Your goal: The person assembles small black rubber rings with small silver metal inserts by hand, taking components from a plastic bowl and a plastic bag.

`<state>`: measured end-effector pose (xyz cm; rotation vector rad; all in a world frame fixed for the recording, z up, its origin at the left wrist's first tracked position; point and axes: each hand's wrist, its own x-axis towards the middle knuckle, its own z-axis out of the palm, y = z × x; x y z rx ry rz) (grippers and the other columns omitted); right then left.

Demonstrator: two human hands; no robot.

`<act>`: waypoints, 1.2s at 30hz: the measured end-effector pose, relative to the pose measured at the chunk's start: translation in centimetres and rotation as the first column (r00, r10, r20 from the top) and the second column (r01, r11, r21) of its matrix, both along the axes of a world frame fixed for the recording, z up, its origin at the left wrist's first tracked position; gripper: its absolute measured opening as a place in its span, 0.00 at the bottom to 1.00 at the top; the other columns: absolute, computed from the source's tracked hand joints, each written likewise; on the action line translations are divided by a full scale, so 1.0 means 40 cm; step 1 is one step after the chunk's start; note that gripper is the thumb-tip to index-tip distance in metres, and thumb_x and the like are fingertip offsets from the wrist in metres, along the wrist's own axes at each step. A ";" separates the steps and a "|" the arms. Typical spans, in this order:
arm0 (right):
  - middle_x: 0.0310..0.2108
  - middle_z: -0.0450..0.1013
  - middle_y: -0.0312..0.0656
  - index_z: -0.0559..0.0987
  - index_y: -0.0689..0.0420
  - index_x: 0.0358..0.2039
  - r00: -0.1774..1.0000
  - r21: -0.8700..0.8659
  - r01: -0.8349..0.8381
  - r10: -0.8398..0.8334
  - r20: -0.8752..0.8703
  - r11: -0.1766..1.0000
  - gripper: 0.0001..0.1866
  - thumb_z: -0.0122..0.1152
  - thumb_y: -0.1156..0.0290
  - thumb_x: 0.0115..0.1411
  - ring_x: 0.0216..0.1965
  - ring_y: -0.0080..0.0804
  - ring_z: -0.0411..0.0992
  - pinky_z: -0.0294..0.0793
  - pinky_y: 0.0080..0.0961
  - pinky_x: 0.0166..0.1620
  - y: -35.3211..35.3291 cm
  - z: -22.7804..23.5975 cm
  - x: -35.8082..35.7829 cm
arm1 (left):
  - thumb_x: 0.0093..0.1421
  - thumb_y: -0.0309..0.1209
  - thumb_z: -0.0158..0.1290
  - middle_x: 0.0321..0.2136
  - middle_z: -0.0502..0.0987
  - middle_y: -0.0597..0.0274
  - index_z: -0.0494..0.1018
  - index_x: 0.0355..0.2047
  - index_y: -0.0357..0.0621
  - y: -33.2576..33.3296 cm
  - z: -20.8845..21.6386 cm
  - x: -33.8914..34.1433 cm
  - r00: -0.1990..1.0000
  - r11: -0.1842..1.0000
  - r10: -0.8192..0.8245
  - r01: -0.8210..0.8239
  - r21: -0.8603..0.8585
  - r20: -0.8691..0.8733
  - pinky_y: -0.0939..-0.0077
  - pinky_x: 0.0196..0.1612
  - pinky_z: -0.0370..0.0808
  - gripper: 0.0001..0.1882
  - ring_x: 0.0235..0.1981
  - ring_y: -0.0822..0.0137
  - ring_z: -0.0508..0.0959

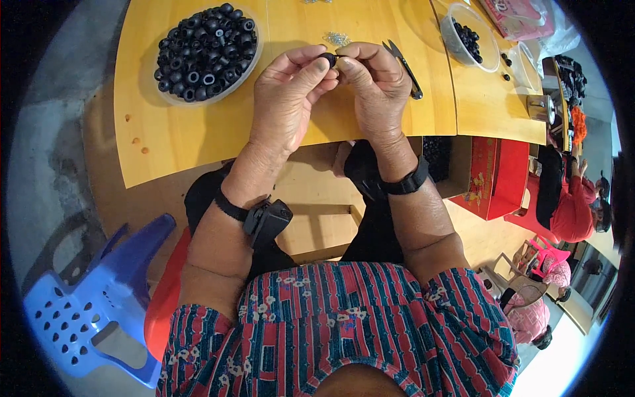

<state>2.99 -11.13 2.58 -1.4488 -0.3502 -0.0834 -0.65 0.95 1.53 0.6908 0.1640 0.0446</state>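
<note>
Above the wooden table my left hand (284,96) pinches a small round black plastic cap (328,59) between thumb and fingers. My right hand (380,86) meets it from the other side, its thumb and forefinger closed on something small and dark at the cap's edge; what that is cannot be made out. Left of my hands, a shallow clear tub (259,59) is heaped with black caps (205,56) of the same look, hollow at one end. Just beyond my fingertips lies a little pile of shiny metal pieces (336,38). Black scissors (411,78) rest beside my right hand.
A clear bowl (491,63) with more black pieces stands at the table's right, near a metal mug (539,108). A red carton (506,178) sits below the table's edge. A blue plastic chair (86,317) is at my left. Other people (572,208) sit at far right.
</note>
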 end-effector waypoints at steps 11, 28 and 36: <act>0.26 0.73 0.38 0.76 0.64 0.31 0.955 0.278 -0.105 0.175 -0.238 0.955 0.03 0.56 0.80 0.55 0.23 0.20 0.69 0.72 0.16 0.30 -0.002 -0.015 0.003 | 0.56 0.22 0.52 0.31 0.75 0.62 0.71 0.39 0.37 0.014 -0.010 0.000 0.997 0.976 0.017 -0.032 0.214 0.074 0.80 0.39 0.74 0.10 0.32 0.72 0.76; 0.25 0.73 0.40 0.76 0.66 0.30 0.948 0.325 -0.132 0.215 -0.234 0.936 0.03 0.55 0.83 0.53 0.24 0.23 0.70 0.74 0.18 0.31 -0.005 -0.013 0.012 | 0.55 0.20 0.53 0.29 0.76 0.61 0.72 0.39 0.33 0.006 0.006 0.001 0.996 0.968 0.078 -0.083 0.238 0.030 0.83 0.37 0.74 0.11 0.29 0.75 0.76; 0.25 0.73 0.39 0.75 0.66 0.30 0.978 0.201 -0.126 0.155 -0.137 0.971 0.02 0.55 0.83 0.54 0.25 0.23 0.71 0.74 0.18 0.31 0.001 -0.020 0.012 | 0.54 0.20 0.54 0.30 0.76 0.60 0.73 0.38 0.33 -0.011 -0.008 0.002 0.981 0.919 0.165 -0.190 0.346 0.101 0.84 0.37 0.74 0.10 0.30 0.76 0.75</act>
